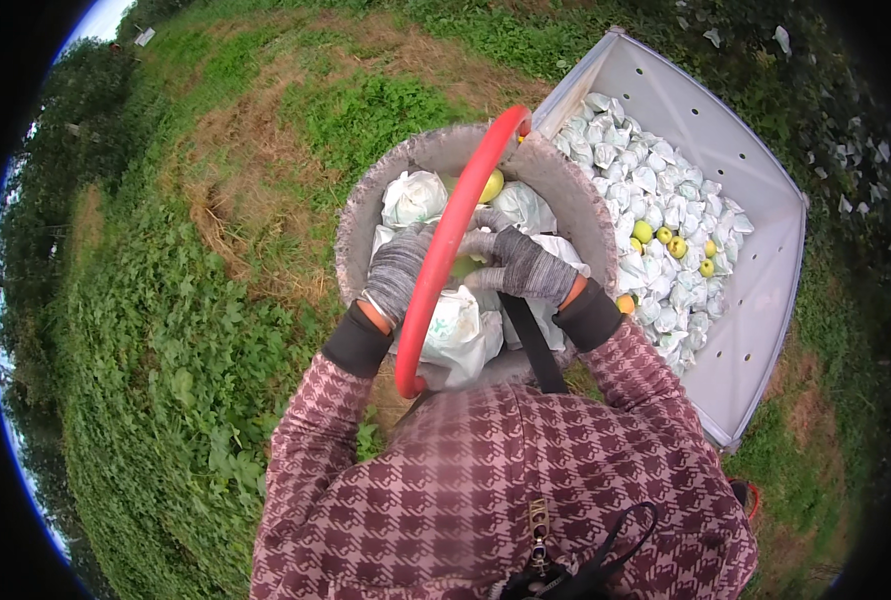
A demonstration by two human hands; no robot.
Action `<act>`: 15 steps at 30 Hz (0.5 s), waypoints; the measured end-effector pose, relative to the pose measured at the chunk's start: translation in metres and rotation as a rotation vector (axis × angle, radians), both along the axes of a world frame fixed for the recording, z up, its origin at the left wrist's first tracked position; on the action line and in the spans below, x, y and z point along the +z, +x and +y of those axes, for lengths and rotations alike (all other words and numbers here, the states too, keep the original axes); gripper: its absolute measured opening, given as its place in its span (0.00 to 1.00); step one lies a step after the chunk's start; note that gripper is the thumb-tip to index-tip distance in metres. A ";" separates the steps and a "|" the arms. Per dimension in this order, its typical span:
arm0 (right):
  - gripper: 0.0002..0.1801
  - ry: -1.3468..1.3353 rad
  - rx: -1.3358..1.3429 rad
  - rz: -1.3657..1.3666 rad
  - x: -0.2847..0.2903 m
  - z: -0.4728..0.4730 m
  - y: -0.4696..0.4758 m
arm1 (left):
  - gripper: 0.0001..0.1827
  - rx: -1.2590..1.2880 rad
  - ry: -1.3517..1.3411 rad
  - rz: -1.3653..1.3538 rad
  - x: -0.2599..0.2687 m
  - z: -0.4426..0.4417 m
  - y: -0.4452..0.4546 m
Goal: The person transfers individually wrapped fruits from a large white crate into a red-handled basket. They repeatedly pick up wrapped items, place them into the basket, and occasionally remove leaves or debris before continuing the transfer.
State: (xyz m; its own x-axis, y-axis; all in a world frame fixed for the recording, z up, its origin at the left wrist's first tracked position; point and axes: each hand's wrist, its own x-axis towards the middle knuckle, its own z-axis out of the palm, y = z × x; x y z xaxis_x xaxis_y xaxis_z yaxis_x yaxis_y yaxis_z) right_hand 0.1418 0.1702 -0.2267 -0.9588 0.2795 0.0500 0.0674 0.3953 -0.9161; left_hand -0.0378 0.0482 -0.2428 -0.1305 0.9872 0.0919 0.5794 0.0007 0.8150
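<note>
Inside a round bucket [603,210] with a rough, worn rim, both my gloved hands are close together. Between them shows a pale green fruit [464,266], with the fingers of my right hand [524,262] closed around its side. My left hand [400,270] reaches in from the other side; the handle hides its fingertips. A thick red handle [445,262] arches over the bucket. White-bagged fruits [414,199] lie around my hands, and a bare yellow-green fruit [492,186] sits near the far wall. A crumpled white bag [456,326] with green print is nearest my body.
Right of the bucket stands a large grey bin [753,225] with holed walls, filled with many white-bagged fruits [644,180] and several bare ones [676,247]. A black strap [531,341] runs from my front into the bucket. Leafy ground cover [167,360] and dry grass [250,172] lie left.
</note>
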 end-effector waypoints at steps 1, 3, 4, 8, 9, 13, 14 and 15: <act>0.20 0.010 0.019 0.037 -0.002 -0.001 -0.002 | 0.26 0.000 0.009 0.088 -0.003 0.000 -0.002; 0.15 0.023 0.056 0.117 -0.008 -0.004 -0.008 | 0.26 -0.012 0.018 -0.005 -0.005 0.000 -0.005; 0.11 0.117 0.004 0.184 -0.012 -0.007 -0.011 | 0.26 -0.024 0.017 -0.186 -0.005 0.001 -0.005; 0.12 -0.614 -0.256 0.019 -0.025 -0.009 -0.015 | 0.27 0.016 -0.085 -0.028 0.003 -0.004 -0.006; 0.12 -0.716 -0.293 0.011 -0.026 -0.008 -0.014 | 0.26 0.006 -0.088 -0.069 0.006 -0.003 -0.006; 0.14 -1.057 -0.460 0.174 -0.019 0.005 0.002 | 0.25 -0.099 0.000 -0.147 0.012 0.001 -0.007; 0.14 -1.058 -0.518 0.267 -0.016 0.010 0.008 | 0.25 -0.110 -0.014 -0.114 0.013 0.001 -0.007; 0.14 -1.066 -0.622 0.290 -0.012 0.014 0.013 | 0.24 -0.114 -0.013 -0.083 0.013 0.002 -0.007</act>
State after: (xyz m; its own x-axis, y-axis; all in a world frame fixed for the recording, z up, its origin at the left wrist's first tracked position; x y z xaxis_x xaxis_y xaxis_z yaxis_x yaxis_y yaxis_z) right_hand 0.1547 0.1846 -0.2389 -0.6432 0.7081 -0.2913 -0.2798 -0.5716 -0.7714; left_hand -0.0446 0.0502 -0.2295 -0.0237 0.9971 0.0725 0.5072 -0.0505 0.8604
